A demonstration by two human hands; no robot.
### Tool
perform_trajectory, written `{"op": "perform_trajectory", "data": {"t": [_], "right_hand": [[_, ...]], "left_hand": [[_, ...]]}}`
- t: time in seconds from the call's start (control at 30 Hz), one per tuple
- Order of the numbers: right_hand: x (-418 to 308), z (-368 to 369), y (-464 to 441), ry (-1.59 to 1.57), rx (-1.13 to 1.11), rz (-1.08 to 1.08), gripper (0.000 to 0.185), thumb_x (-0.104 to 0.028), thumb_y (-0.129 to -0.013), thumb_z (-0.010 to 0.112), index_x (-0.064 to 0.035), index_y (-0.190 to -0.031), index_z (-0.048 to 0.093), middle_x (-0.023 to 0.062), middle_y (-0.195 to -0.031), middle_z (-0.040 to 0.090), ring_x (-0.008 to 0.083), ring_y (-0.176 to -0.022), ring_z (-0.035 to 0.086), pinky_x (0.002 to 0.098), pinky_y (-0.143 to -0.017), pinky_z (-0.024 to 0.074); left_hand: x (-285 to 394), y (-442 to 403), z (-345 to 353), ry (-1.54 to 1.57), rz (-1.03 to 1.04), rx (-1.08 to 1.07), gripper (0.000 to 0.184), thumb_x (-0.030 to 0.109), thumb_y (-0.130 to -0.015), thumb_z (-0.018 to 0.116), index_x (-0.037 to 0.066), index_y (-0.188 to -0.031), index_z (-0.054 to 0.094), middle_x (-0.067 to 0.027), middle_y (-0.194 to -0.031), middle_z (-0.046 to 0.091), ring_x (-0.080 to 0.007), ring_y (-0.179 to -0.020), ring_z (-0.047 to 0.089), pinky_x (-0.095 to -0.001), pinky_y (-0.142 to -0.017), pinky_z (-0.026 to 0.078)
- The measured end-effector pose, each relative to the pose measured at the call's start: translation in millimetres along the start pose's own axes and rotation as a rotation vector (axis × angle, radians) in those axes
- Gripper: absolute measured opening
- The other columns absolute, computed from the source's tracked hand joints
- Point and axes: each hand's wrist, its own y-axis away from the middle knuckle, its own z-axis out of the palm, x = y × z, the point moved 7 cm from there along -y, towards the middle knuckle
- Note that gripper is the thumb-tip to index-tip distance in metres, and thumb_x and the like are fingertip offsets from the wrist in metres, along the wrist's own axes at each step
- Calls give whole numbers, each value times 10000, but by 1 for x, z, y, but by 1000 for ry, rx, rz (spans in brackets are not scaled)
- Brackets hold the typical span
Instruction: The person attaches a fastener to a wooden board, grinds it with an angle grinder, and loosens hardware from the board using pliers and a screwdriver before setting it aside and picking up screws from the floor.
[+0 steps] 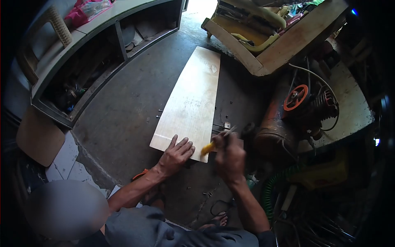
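A long pale wooden board (pixel 187 99), narrower at its far end, lies in front of me above the dark floor. Flat on the near end of this board rests my left hand (pixel 177 151), fingers stretched out. My right hand (pixel 230 154) is closed around a yellow-handled tool (pixel 208 148), blurred by motion, so its exact kind is unclear. The yellow end is at the board's near right corner, while a thin light-coloured part sticks out on the other side of the fist. Metal rods or clamp parts (pixel 226 125) show beside the board's right edge.
An air compressor with an orange wheel (pixel 295 98) stands on the right, with a coiled green hose (pixel 269 191) below it. Open shelving (pixel 119 41) curves along the left. A wooden frame (pixel 263 66) stands at the back right. Small screws (pixel 205 193) lie on the floor.
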Motion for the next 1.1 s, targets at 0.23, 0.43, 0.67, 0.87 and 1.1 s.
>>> {"op": "perform_trajectory", "data": {"t": [0.23,0.43,0.67,0.87,1.1], "right_hand": [[-17,-31,-13,-82,145,-70,128,-55,-974,627,-12,-1079,568,204,-867,680,377,-772,711,441,-640,557],[-24,-22,-20,-99,116,-110,111,-42,-993,610,-1,-1075,549,181,-854,719,305,-777,751,419,-637,583],[13,20,6,-117,92,-175,128,-23,-970,624,-11,-1083,564,211,-843,669,365,-746,716,437,-600,535],[-33,-29,-14,-208,241,-209,113,-6,-968,615,-33,-1074,584,180,-843,670,356,-725,707,416,-580,532],[-32,-32,-21,-277,210,-165,171,26,-930,619,-26,-1087,573,187,-916,680,371,-820,710,420,-658,560]], "left_hand": [[-1,-3,1,18,2,-70,344,101,-918,584,51,-1251,652,-150,-1314,650,-330,-1300,587,-615,-1125,379],[-7,-12,0,-14,30,-50,338,92,-916,578,45,-1243,648,-149,-1307,647,-342,-1296,584,-612,-1122,384],[-2,-3,5,-7,47,-3,343,88,-905,596,41,-1240,656,-160,-1262,663,-353,-1260,607,-613,-1106,398],[1,-1,1,25,19,-38,314,92,-915,585,41,-1215,663,-147,-1288,650,-350,-1278,593,-612,-1112,390],[2,-4,0,-9,6,-61,334,112,-910,594,60,-1232,664,-152,-1297,652,-339,-1298,583,-613,-1126,381]]}}
